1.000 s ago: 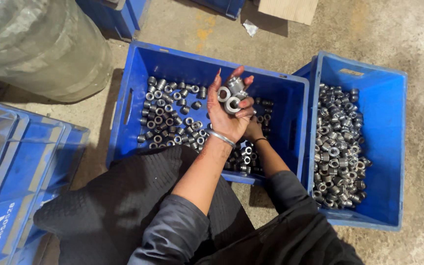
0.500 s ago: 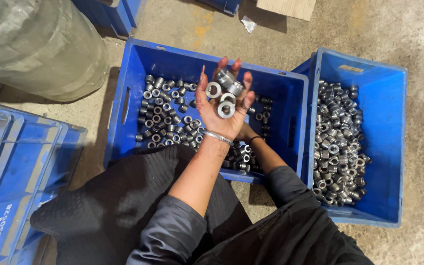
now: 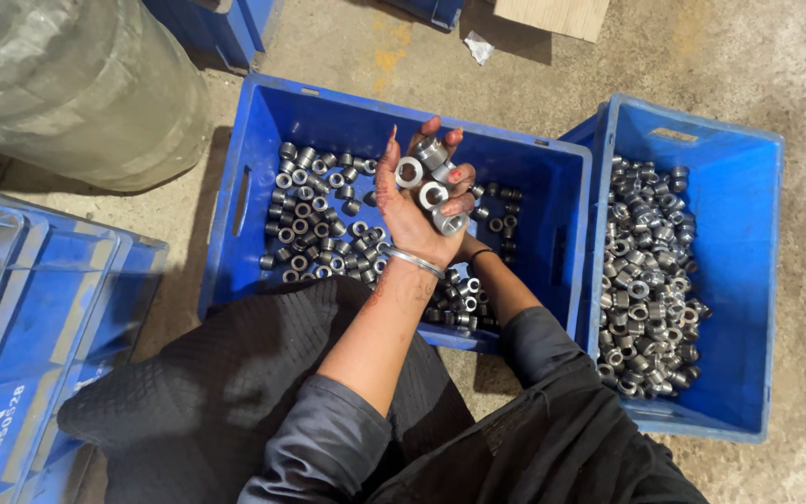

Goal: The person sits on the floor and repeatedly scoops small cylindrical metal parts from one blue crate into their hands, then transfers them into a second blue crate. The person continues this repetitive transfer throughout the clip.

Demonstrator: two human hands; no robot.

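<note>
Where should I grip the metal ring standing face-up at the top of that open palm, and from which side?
Pinch the metal ring across its outer rim, coming from above on the thumb side. It lies flat on the left hand with its bore facing up, and other rings crowd its far side near the fingers.
</note>
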